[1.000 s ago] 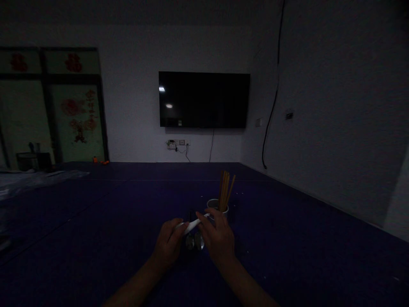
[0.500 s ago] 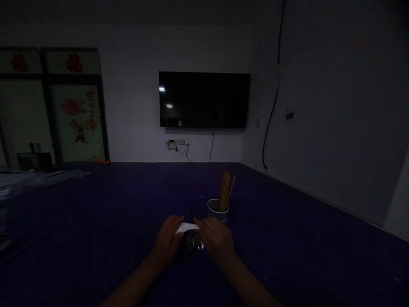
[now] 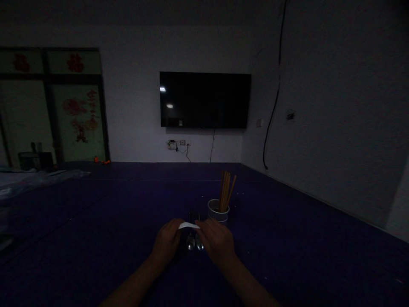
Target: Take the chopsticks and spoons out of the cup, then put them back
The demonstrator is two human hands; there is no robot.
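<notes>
A white soup spoon [image 3: 188, 225] is held level between my two hands, seen nearly edge-on. My left hand [image 3: 168, 239] is closed on its wider end. The fingers of my right hand [image 3: 216, 240] pinch the narrower end, covering its tip. Two metal spoons lie side by side on the dark blue table below: the left spoon [image 3: 191, 244] and the right spoon [image 3: 200, 243], with their handles pointing away and partly hidden. Just behind my right hand stands a metal cup [image 3: 218, 215] with several wooden chopsticks [image 3: 225, 192] upright in it.
The dark blue tabletop [image 3: 134, 200] reaches to the far wall, with small white specks near the cup. Clear plastic sheeting [image 3: 41, 181] lies at the left. Small orange items [image 3: 106, 162] sit at the back left. A television [image 3: 204, 100] hangs on the wall.
The white soup spoon has turned in my hands, so its bowl now shows as a thin edge. My hands stay in nearly the same place.
</notes>
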